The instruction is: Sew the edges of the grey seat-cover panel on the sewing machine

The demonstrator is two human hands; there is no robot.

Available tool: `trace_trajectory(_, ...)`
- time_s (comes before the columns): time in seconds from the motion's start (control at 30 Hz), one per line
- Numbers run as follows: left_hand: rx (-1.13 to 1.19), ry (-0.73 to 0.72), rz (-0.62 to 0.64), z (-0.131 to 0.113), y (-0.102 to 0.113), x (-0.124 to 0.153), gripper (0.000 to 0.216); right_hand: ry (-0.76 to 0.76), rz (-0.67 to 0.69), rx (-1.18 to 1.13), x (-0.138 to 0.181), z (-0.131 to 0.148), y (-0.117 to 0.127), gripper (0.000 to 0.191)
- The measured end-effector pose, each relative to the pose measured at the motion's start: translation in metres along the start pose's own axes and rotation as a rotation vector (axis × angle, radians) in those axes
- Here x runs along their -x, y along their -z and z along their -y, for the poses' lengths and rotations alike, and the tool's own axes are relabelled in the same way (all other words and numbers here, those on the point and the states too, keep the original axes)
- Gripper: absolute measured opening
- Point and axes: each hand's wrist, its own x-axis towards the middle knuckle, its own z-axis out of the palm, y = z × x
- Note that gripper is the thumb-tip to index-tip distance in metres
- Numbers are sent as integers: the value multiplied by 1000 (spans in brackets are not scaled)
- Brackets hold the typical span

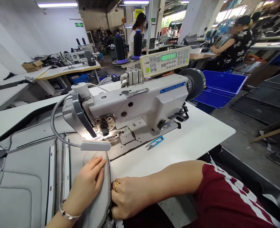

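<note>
Here's the grey padded panel (23,202), spread across the left of the white table (178,155), its curved edge running up just in front of the sewing machine (140,104) and close beside the needle area (104,129). The left hand (86,183), bracelet on the wrist, lies flat and open on the panel near that edge, fingers together and pointing toward the needle. The right hand (130,198), gold ring on one finger, comes in from the right and curves over the panel's rim; its fingertips are out of sight at the edge, so whether it's gripping, you can't tell. The hands sit close together, just below the lit needle area.

To the right there's plenty of open table, with blue thread snips (154,142) lying just beyond the right hand. The lamp (94,145) arches in on its gooseneck right above the left hand. Behind the machine stand two dark thread cones (127,46), and past the table's far corner sits a blue crate (218,88). Further off at the right, a co-worker (235,41) in a floral top is busy at another table.
</note>
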Motion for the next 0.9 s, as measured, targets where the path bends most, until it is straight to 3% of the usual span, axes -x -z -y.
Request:
trace_trajectory(0.27,-39,-63,-62,14,-11,-21,30,-64,28,68,-4,-4,-4,19)
trace_trajectory(0.53,-178,-80,22,24,-14,-36,23,-63,22,77,-8,-6,-6,17)
trace_trajectory(0.67,-216,-118,6,28,-19,-43,34,-101,75,66,-8,-9,-6,17)
trace_trajectory(0.9,-78,41,186,30,-27,-53,23,-156,140,-10,-15,-13,-5,23)
